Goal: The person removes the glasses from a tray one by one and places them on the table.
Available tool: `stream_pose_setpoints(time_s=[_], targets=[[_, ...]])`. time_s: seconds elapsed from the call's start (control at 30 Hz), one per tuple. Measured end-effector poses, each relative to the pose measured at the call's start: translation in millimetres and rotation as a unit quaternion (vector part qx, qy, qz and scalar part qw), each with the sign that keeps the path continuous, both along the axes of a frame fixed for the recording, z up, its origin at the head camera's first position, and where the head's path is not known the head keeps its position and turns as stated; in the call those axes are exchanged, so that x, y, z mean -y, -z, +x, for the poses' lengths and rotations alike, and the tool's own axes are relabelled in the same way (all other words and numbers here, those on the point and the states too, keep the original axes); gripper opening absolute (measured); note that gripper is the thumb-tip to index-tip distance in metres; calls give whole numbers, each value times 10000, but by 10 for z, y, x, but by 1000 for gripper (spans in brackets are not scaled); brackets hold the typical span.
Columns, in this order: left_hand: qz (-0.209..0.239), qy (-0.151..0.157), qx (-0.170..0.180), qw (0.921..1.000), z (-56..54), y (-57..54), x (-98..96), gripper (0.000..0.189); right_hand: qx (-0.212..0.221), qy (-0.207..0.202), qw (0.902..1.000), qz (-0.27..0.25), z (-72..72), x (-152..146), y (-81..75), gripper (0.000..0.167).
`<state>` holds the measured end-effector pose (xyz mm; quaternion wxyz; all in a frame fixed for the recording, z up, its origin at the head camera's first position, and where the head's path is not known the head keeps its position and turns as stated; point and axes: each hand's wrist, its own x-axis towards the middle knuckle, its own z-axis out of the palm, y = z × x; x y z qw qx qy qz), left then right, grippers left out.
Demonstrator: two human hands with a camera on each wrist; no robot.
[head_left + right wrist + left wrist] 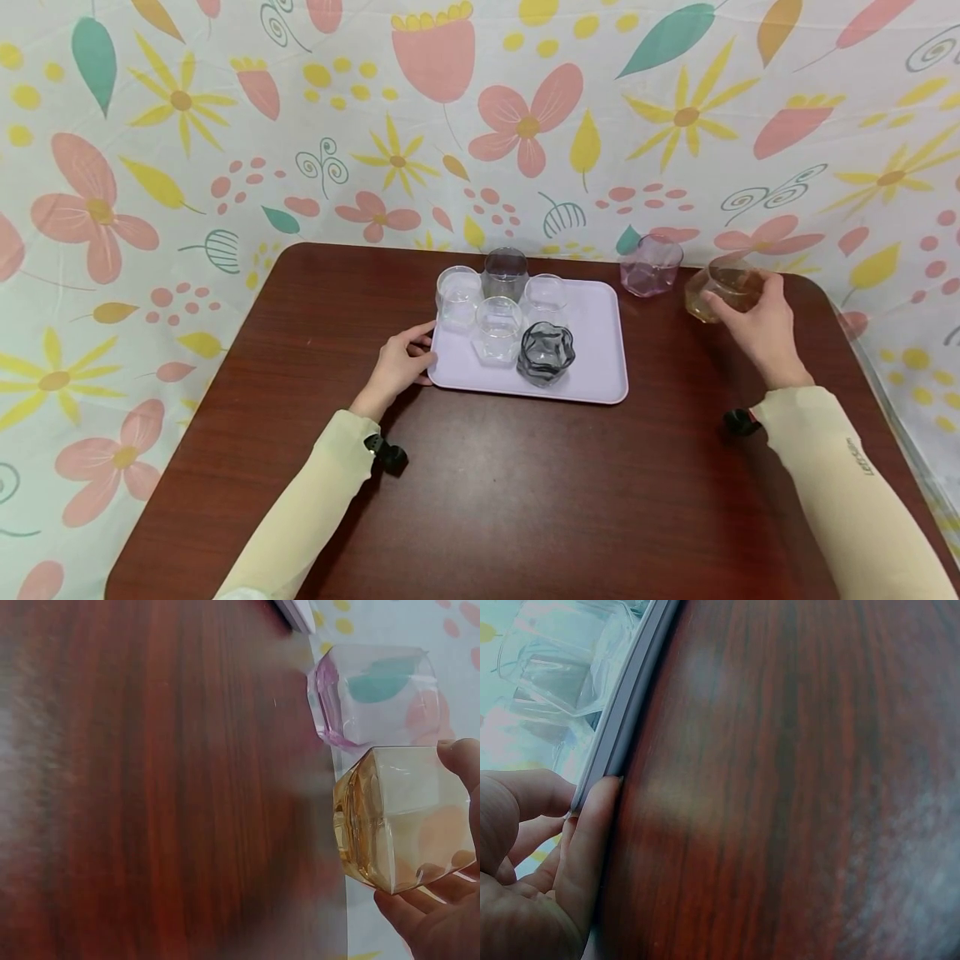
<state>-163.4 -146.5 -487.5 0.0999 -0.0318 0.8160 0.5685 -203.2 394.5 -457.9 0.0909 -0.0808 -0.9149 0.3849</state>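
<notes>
My left hand pinches the left rim of a pale lilac tray between thumb and fingers; the left wrist view shows the thumb along the tray's edge. Grouped on the tray are several clear glasses, a grey-tinted glass at the back and a wavy smoky-grey glass at the front. At the right, my right hand grips an amber faceted glass around its sides. Whether its base touches the table cannot be told. Beside it stands a pink-tinted faceted glass.
A dark brown wooden table lies under everything. Behind its far edge hangs a white cloth with flowers and leaves printed on it. The pink-tinted glass stands between the tray and the amber glass, near the far edge.
</notes>
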Motion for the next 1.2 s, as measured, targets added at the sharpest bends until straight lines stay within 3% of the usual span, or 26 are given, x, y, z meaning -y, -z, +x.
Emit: stream_pose_setpoints(time_s=[0.4,0.67,1.2], targets=[[-14,-13,-21,10000,-2,12,-6,61,188,-230,9994,-189,-278,-10,25,96],[-40,-19,-21,10000,-5,7,2,61,208,-425,9988,-145,-402,-29,50,94],[44,-44,-33,10000,-4,17,4,61,138,-643,9977,-168,-499,-52,97,85]])
